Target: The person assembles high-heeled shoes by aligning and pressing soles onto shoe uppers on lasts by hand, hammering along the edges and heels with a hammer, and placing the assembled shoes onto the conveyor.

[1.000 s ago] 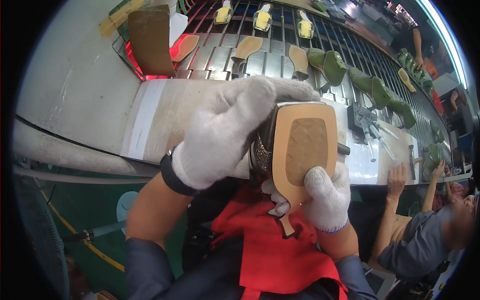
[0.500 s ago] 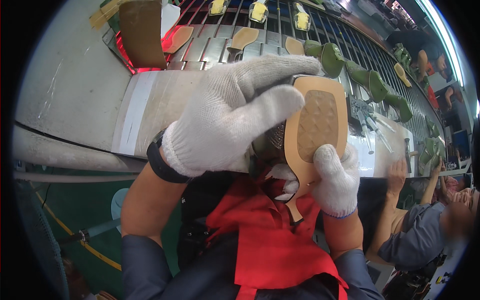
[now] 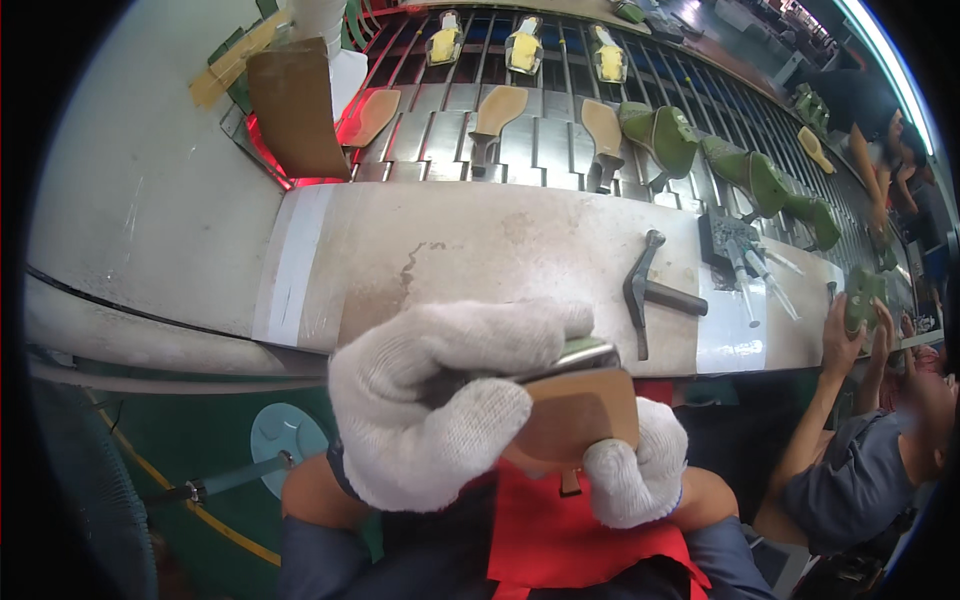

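Observation:
In front of my red apron (image 3: pixel 560 535) I hold a shoe on its last, with a tan sole (image 3: pixel 580 415) tilted toward me. A strip of green and a shiny edge show along its top. My left hand (image 3: pixel 440 400), in a white knitted glove, is closed round the shoe's left and far side, thumb on the sole's edge. My right hand (image 3: pixel 637 465), gloved as well, grips the right side with its thumb pressed on the sole. Much of the shoe is hidden behind the gloves and sole.
A hammer (image 3: pixel 645 295) lies on the pale bench (image 3: pixel 500 230), beside a dark block (image 3: pixel 715 240) and syringe-like tools (image 3: pixel 745 270). Beyond, a slatted conveyor (image 3: pixel 440 150) carries tan soles (image 3: pixel 500 108) and green shoe lasts (image 3: pixel 660 140). At right, a co-worker's hands (image 3: pixel 845 335) hold a green piece.
Both my hands have drawn the shoe down toward my body and away from the bench. The sole has tipped and shows foreshortened. The hammer has come into view.

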Demonstrator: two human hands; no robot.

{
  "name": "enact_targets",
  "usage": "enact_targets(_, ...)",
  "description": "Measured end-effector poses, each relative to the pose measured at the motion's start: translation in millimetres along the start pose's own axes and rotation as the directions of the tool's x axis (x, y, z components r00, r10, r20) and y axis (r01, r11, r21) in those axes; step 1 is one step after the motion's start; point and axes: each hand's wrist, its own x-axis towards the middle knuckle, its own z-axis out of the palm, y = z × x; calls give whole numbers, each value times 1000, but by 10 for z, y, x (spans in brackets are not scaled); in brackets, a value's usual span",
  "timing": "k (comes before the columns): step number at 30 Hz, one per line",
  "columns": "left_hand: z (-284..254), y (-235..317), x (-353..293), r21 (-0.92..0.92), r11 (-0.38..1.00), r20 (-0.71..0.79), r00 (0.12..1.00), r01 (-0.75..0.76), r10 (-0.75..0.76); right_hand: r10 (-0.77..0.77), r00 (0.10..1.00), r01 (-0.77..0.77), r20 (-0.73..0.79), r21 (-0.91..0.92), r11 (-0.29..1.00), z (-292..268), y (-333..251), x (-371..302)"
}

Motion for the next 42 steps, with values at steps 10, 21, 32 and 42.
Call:
enact_targets(10,-3,174,-115,57,998,-192,981,25,-13,-15,996,11,87,44,999,215,-201,99)
enact_targets(21,-328,218,-138,466,885,-257,956,-5,140,14,993,-18,117,29,999,155,-161,409)
enact_targets(32,-636,-451,-366,628,734,-184,867,-259,463,-108,957,207,271,-373,905,143,-57,696)
enact_targets(42,-776,-854,-369,753,628,42,966,-197,253,-44,952,239,302,-649,723,-153,456,693)
